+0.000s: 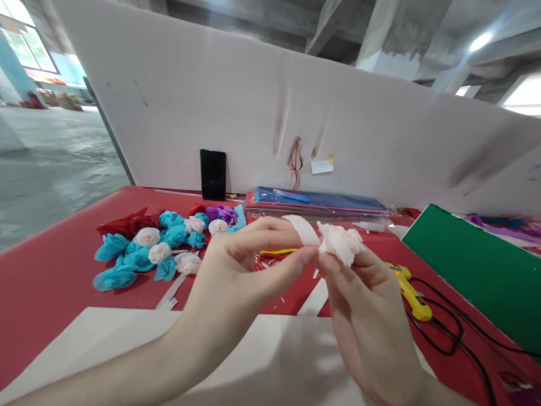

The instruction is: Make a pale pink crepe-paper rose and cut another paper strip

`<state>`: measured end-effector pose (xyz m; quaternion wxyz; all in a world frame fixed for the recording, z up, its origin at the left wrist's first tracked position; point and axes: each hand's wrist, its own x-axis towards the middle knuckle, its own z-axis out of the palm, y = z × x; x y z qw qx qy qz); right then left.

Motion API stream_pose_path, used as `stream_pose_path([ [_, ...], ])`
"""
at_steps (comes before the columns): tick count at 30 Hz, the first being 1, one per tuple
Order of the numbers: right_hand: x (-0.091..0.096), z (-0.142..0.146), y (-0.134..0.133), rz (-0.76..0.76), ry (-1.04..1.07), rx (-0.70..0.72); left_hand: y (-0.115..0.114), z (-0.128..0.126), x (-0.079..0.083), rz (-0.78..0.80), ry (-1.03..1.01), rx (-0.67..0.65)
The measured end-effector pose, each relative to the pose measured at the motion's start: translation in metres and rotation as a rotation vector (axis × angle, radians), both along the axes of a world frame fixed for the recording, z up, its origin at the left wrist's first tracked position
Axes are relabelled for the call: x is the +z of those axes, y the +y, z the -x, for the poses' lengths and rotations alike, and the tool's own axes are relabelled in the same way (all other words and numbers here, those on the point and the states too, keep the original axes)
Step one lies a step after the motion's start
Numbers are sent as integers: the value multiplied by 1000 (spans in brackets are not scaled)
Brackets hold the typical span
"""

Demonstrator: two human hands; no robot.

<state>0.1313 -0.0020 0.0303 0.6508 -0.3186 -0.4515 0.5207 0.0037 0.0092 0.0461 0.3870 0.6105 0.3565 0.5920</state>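
Red worktop (pixel 54 270) before us carries seemingly finished artificial roses (pixel 172 234) near its far left corner, while, short of its far edge, our right hand (pixel 367 310) pinches a pale-pink rose (pixel 341 241), our left hand (pixel 230 285) closed fingertip-to-thumb on its loose strip (pixel 301 230), still unwrapped.

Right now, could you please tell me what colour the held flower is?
The flower is pale pink, showing best in the head view.
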Motion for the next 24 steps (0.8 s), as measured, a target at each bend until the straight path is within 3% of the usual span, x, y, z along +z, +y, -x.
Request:
stream_pose_path([
  [3, 0, 1, 0, 16, 13, -4, 1, 0, 1, -10, 5, 11],
  [9, 0, 2, 1, 73, 60, 25, 2, -1, -3, -256, 105, 99],
  [15, 3, 3, -2, 116, 86, 29, 2, 1, -6, -331, 77, 88],
  [20, 6, 4, -4, 172, 98, 25, 2, 4, -7, -504, 175, 144],
  [24, 7, 4, -6, 180, 122, 82, -2, 6, -5, -529, 264, 182],
])
